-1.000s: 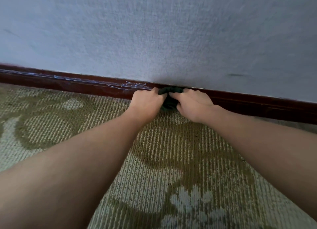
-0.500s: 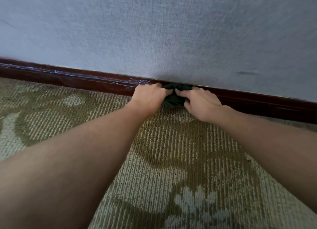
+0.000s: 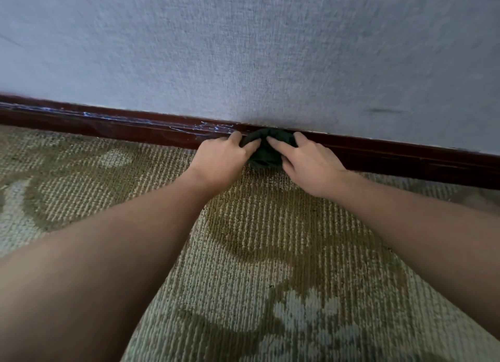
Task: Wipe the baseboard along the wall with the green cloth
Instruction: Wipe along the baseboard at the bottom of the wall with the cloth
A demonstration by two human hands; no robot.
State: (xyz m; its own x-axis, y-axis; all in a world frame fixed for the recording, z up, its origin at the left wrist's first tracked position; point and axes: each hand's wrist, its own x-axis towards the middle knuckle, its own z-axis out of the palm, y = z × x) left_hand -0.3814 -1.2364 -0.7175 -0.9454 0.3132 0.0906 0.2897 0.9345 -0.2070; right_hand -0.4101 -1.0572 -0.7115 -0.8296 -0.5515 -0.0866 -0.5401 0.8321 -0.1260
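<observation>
A dark green cloth point(image 3: 266, 151) is bunched up against the dark red-brown baseboard point(image 3: 108, 126) that runs along the foot of the wall. My left hand point(image 3: 219, 161) grips the cloth's left side and my right hand point(image 3: 311, 166) grips its right side, fingers pressing it onto the baseboard. Most of the cloth is hidden under my fingers. White scuff marks streak the baseboard to the left of my hands.
A pale blue-grey textured wall point(image 3: 270, 50) rises above the baseboard, with a small dark mark point(image 3: 384, 110) at the right. A green and beige patterned carpet point(image 3: 270, 253) covers the floor below my arms.
Both hands with the cloth have slid a little to the right along the baseboard. More of the cloth shows between my fingers now.
</observation>
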